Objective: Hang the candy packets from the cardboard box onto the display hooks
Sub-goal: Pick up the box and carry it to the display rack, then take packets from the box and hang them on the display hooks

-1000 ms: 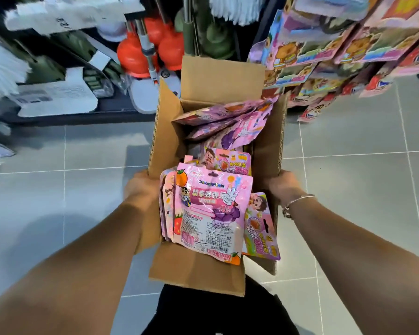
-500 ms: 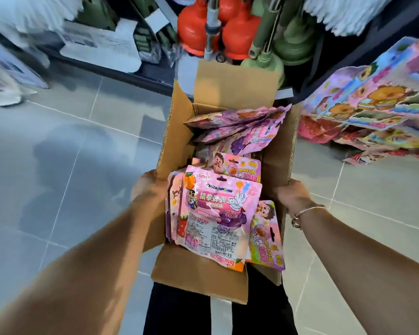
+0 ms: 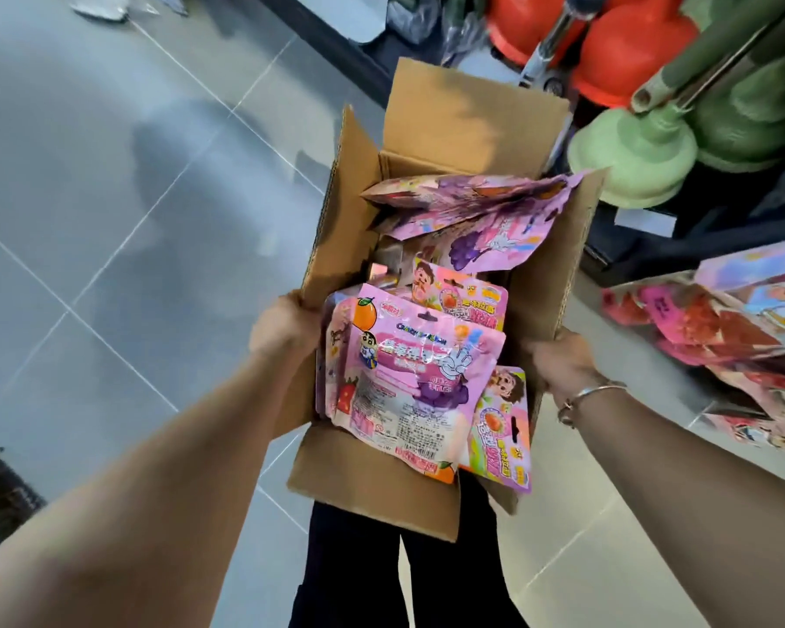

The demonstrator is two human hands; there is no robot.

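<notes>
- I am looking down at a grey tiled floor (image 3: 87, 219), which is filling the left half of the view.
- The cardboard box (image 3: 341, 228) is being held out over my dark trousers (image 3: 359, 559), with its flaps standing open.
- Orange plungers (image 3: 626, 61) and green plungers (image 3: 635, 160) are standing just beyond the box's far flap.
- Bright display packets (image 3: 721, 328) are crowding the right edge; I am not able to make out what they are hanging from.
- The candy packets (image 3: 409, 378) are sitting inside the box, with a pink stack leaning over the near flap and others lying across the far end.
- My left hand (image 3: 282, 326) is gripping the box's left wall.
- My right hand (image 3: 563, 364) is clasping the right wall from outside.
- A thin silver bracelet (image 3: 594, 394) is circling the right wrist.
</notes>
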